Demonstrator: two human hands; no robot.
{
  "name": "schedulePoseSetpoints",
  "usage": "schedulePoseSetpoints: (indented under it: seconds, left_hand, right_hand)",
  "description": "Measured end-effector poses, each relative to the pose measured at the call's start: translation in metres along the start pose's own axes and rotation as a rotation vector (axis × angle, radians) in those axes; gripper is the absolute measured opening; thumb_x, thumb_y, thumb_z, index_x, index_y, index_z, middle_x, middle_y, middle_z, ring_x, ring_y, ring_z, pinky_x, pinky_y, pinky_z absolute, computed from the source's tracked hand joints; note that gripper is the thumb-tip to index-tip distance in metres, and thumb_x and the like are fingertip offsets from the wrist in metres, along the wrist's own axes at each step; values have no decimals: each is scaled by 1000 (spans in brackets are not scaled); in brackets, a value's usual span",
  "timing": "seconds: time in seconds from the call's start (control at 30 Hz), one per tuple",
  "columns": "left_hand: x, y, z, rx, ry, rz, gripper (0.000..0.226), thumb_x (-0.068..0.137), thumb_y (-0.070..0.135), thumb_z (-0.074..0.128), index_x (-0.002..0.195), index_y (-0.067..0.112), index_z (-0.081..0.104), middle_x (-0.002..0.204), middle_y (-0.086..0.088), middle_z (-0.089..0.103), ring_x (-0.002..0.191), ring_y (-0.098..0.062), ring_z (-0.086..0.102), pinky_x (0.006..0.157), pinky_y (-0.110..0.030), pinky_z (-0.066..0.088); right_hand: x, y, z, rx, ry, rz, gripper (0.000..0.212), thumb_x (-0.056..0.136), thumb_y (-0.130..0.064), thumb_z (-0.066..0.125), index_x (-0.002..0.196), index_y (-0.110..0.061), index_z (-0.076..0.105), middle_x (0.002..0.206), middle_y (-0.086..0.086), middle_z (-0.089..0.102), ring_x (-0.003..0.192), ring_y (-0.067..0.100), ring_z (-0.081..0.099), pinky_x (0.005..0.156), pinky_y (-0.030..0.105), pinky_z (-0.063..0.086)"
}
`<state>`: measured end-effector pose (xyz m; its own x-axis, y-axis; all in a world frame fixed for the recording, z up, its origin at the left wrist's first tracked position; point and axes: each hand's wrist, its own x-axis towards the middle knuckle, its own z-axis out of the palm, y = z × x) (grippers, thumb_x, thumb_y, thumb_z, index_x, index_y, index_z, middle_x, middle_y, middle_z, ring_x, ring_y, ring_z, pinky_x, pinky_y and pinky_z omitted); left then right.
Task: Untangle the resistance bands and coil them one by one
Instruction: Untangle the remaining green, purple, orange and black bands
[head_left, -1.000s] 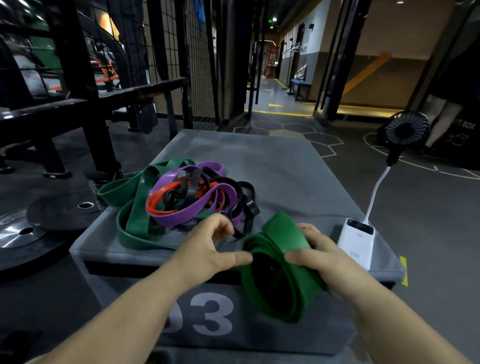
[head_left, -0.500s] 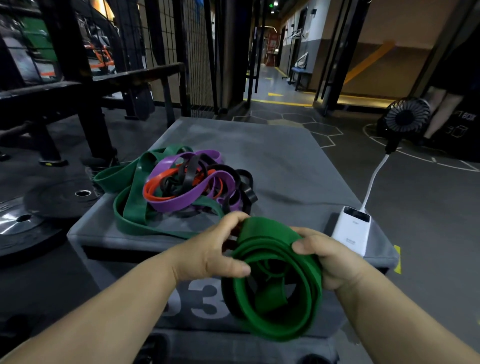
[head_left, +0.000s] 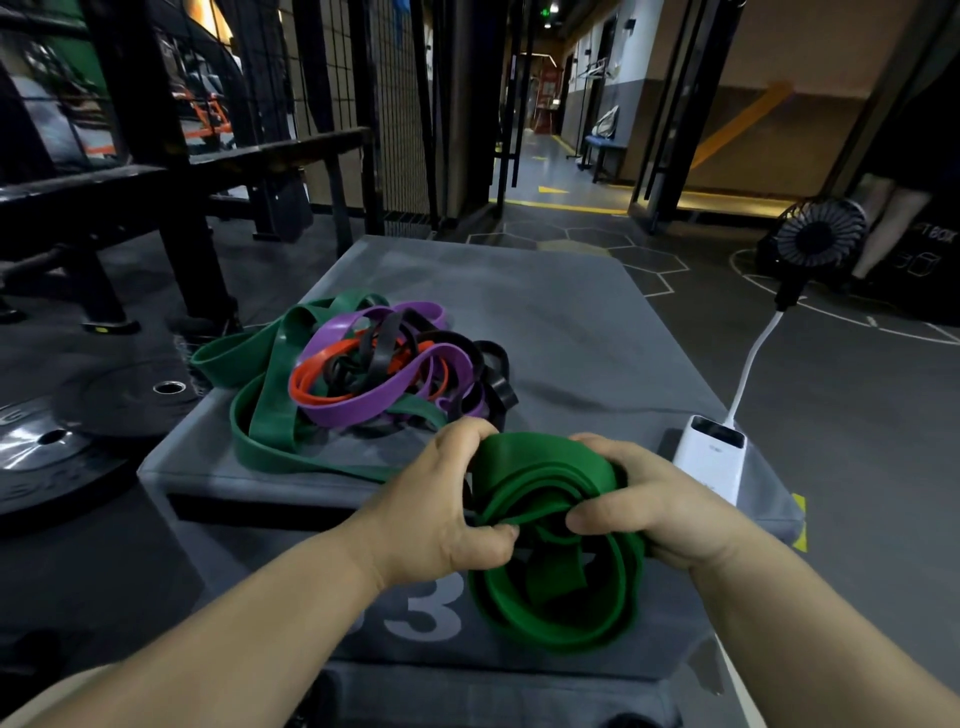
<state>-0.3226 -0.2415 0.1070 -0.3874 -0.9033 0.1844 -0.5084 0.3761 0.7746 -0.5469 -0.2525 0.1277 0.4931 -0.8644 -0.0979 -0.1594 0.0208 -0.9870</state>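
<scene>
A wide green resistance band (head_left: 556, 592) hangs in loose coils in front of the grey box's near edge. My left hand (head_left: 441, 509) grips the coil's left side, fingers curled over its top and thumb underneath. My right hand (head_left: 654, 509) grips the right side, thumb pressed into the middle of the coil. On the left half of the grey plyo box (head_left: 561, 322) lies a tangled heap: a darker green band (head_left: 270, 410), a purple band (head_left: 374, 405), an orange band (head_left: 311, 389) and black bands (head_left: 493, 374) wound through each other.
A white power bank (head_left: 711, 457) sits at the box's right edge, its white cable rising to a small black fan (head_left: 818, 239). Weight plates (head_left: 47, 447) lie on the floor at left, beside a black rack (head_left: 156, 156). A person's legs (head_left: 883, 223) stand at far right.
Both hands have closed tighter on the green coil and bunched its top together. The coil has turned and hangs lower in front of the box.
</scene>
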Motion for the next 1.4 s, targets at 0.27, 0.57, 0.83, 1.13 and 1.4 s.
schedulePoseSetpoints:
  seconds: [0.27, 0.57, 0.83, 1.13, 1.4]
  left_hand:
    - [-8, 9, 3, 193, 86, 66, 66, 64, 50, 57, 125, 35, 38, 112, 17, 47, 99, -5, 53, 83, -33, 49]
    - [-28, 0, -25, 234, 355, 17, 46, 66, 57, 42, 104, 30, 44, 91, 8, 56, 83, -13, 54, 68, -33, 42]
    - [-77, 19, -88, -172, 371, -151, 47, 63, 39, 65, 106, 26, 49, 99, -5, 63, 87, -15, 64, 69, -32, 52]
    - [-144, 23, -174, -569, 311, 126, 94, 67, 18, 82, 145, 21, 29, 143, -11, 48, 132, -30, 46, 101, -41, 44]
    - [-140, 31, -224, -631, 965, 45, 66, 67, 21, 77, 128, 18, 50, 114, -11, 69, 106, -29, 66, 90, -44, 54]
  right_hand:
    - [-1, -11, 1, -179, 15, 2, 59, 50, -26, 79, 99, 1, 63, 86, 19, 66, 78, 30, 62, 75, 43, 48]
    - [14, -28, 49, -319, 119, -126, 54, 47, -26, 83, 98, -24, 64, 88, 1, 74, 82, 15, 71, 77, 37, 57]
    - [42, -58, 107, 78, -96, -215, 60, 52, -22, 78, 105, 2, 62, 88, 18, 70, 77, 31, 68, 68, 36, 55]
    - [93, -150, 186, 29, -398, -300, 49, 57, -15, 72, 103, -3, 66, 97, 26, 68, 85, 40, 65, 75, 47, 50]
    - [140, -235, 238, -188, -359, -323, 84, 47, -24, 80, 124, -37, 51, 121, 22, 55, 84, 31, 68, 72, 40, 56]
